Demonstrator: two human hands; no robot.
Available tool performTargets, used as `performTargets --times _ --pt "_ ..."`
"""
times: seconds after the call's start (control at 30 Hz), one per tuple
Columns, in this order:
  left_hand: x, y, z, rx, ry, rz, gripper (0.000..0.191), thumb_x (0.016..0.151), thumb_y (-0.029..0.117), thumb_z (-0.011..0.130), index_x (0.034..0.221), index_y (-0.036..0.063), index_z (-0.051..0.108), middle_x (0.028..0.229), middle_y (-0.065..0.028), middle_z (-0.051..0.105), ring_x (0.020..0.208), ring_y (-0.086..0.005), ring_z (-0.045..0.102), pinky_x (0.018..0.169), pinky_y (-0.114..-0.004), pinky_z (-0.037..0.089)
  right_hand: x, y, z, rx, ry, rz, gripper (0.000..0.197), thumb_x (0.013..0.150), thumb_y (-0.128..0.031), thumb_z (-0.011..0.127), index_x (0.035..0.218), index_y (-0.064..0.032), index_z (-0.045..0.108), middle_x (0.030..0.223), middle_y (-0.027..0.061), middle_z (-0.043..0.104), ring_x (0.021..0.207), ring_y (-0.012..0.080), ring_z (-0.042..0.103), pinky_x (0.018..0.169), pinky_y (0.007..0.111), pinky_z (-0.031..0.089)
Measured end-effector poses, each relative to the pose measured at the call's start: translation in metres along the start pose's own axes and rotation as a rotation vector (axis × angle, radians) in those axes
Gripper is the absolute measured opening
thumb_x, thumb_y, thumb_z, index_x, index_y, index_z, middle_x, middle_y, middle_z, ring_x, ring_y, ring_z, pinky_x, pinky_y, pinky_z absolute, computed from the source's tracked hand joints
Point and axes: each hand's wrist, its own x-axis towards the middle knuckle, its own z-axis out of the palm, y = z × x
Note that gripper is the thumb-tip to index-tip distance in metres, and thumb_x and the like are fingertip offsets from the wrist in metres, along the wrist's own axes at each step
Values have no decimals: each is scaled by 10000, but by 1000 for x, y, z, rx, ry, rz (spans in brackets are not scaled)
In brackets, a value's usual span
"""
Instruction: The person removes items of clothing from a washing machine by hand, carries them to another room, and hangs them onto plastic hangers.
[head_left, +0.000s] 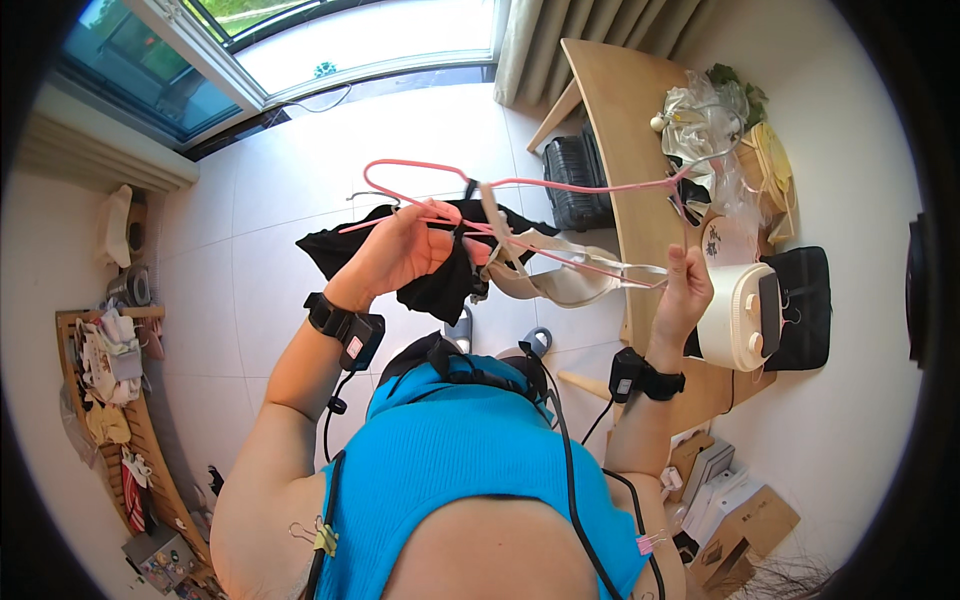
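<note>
A pink clothes hanger (570, 186) spans the space before me, its hook towards the table on the right. A beige bra (574, 281) hangs from it, one pale strap looped over the hanger. My left hand (412, 255) is closed around pink hanger bars, beside a black garment (442, 289) that hangs below and behind it. The tip of a dark metal hook shows just above that hand. My right hand (681, 289) pinches the right end of the pink hanger near the bra's band.
A wooden table (615, 90) at the right bears plastic bags, a cream appliance (731, 319) and a black case (806, 300). A black suitcase (574, 180) stands under it. Cardboard boxes (750, 525) are at lower right. A wooden rack (142, 420) with clothes stands left.
</note>
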Motion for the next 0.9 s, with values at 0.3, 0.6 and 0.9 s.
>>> performTargets --times 0.3,0.6,0.9 --pt "11 -7 -5 -186 -17 198 404 973 333 291 1142 10 465 1205 -320 488 1132 -361 514 992 -413 413 -18 -16 9 -231 -138 -250 211 778 -41 660 655 -34 488 639 -7 387 625 122 357 592 255 297" --pt "-1 16 33 -104 -116 237 469 989 367 211 1159 21 478 1291 -323 399 1209 -403 431 1019 -448 383 -38 -9 6 -135 -221 -95 304 750 -117 681 554 -40 461 584 30 381 547 150 362 536 292 269" --pt "9 8 59 102 -261 175 524 983 401 250 1245 -22 414 1364 -222 369 1270 -297 374 1077 -389 292 -20 -19 76 -253 -554 -283 150 817 -126 600 914 -32 666 589 89 557 480 184 494 478 288 360"
